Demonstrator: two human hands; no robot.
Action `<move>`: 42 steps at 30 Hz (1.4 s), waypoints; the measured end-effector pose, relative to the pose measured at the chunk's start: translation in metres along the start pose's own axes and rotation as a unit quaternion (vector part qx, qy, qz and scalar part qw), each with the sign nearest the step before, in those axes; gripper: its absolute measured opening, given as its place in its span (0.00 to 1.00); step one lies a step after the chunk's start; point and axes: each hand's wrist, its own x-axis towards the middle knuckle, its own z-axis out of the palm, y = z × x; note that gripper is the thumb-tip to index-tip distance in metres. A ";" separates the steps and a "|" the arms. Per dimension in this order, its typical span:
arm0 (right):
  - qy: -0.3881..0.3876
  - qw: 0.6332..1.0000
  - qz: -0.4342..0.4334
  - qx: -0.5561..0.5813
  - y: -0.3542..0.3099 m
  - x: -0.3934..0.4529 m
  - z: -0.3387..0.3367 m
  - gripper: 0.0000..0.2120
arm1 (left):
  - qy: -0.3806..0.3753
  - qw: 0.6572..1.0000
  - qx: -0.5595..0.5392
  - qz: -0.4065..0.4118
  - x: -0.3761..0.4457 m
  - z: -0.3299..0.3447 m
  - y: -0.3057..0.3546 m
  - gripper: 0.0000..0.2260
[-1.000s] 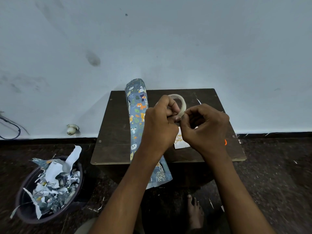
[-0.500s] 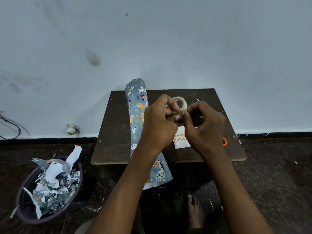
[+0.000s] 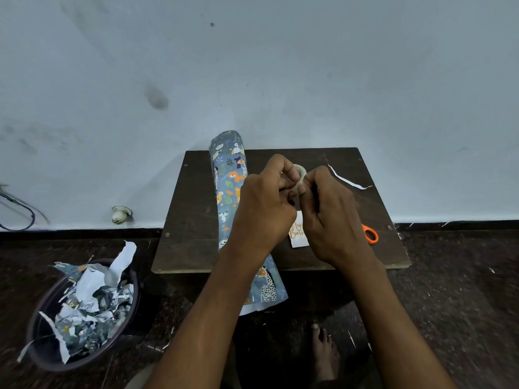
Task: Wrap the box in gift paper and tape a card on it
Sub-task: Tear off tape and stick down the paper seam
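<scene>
Above the dark wooden table [image 3: 191,248], my left hand [image 3: 264,211] grips a roll of clear tape [image 3: 301,174]. My right hand [image 3: 328,217] pinches at the roll's edge, fingertips against the left hand's. A white "Happy Birthday" card [image 3: 297,234] lies on the table under the hands, partly covered. A roll of blue animal-print gift paper [image 3: 230,186] lies along the table's left half and overhangs the front edge. Orange scissor handles [image 3: 370,234] peek out right of my right hand. No box is in view.
A dark bin [image 3: 42,341] full of torn gift paper scraps sits on the floor at the left. A thin white paper strip [image 3: 345,179] lies at the table's back right. My bare foot [image 3: 323,352] shows under the table. The wall stands right behind the table.
Both hands with the tape roll have drifted slightly left and closer together. The right hand's fingers have moved onto the roll's edge.
</scene>
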 end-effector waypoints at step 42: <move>0.144 0.802 0.350 0.462 -0.026 0.017 -0.012 0.07 | 0.037 0.997 -0.036 0.051 0.005 -0.050 -0.005 0.06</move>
